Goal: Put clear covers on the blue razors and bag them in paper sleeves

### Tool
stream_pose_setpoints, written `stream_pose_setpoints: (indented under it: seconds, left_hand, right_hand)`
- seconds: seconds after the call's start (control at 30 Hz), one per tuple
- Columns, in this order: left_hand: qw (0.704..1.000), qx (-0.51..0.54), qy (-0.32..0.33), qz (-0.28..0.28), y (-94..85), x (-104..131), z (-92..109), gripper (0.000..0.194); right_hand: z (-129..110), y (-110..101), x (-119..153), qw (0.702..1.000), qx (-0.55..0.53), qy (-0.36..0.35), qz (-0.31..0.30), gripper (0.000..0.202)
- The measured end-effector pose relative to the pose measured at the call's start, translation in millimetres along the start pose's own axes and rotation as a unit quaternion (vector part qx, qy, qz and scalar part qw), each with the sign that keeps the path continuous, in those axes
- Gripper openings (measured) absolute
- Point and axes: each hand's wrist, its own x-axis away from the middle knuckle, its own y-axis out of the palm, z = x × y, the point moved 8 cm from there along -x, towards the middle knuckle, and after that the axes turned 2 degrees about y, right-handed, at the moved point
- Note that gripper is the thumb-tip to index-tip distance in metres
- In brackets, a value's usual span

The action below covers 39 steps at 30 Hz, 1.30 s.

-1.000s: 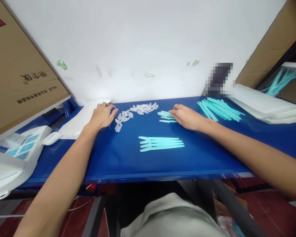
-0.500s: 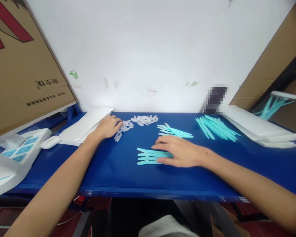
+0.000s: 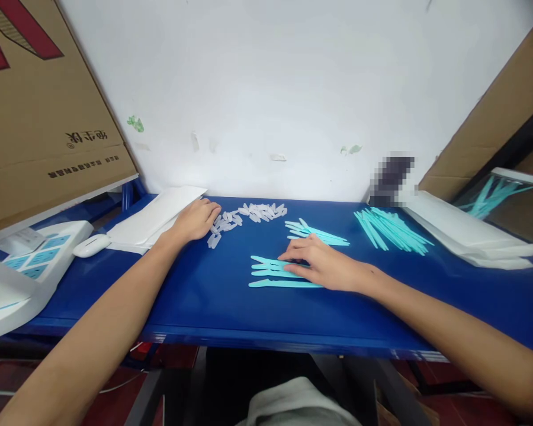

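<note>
Several slim turquoise sticks that look like eyebrow razors point(image 3: 270, 273) lie side by side near the middle of the blue table. Over them is my right hand point(image 3: 320, 262), its fingers bent and its thumb and fingertips closed on the upper ones. One razor point(image 3: 275, 284) lies apart, nearer the front edge, its right end by my hand. My left hand point(image 3: 195, 220) rests palm down at the left end of a scatter of small translucent caps point(image 3: 226, 222). Its fingers lie loosely over the table, touching the nearest caps; the fingertips are partly hidden.
Behind my right hand lies a small group of razors point(image 3: 315, 233); a larger pile point(image 3: 393, 229) is farther right. White sheets lie at left point(image 3: 153, 216) and right point(image 3: 471, 231). A white device point(image 3: 48, 266) and a white mouse-shaped object point(image 3: 91, 245) stand left. Cardboard point(image 3: 44, 136) flanks the wall.
One razor now lies apart from the group, toward the front edge. My right hand has shifted slightly up over the others. My left hand stays by the caps; the view has tilted slightly.
</note>
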Motion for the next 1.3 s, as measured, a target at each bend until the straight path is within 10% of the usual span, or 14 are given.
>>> stream_pose_setpoints:
  seconds: [0.4,0.63,1.3]
  left_hand:
    - [1.000,-0.015,0.013,0.007,-4.8,2,10,0.049]
    - [1.000,-0.009,0.022,0.005,-3.5,1,14,0.046]
    - [0.999,0.011,0.050,0.007,-2.1,-1,18,0.048]
  right_hand:
    - [14,-5,4,0.988,0.029,0.144,-0.038,0.037]
    - [7,-9,2,0.993,0.114,0.033,0.003,0.025]
    - [18,-15,2,0.993,0.069,0.039,0.089,0.028]
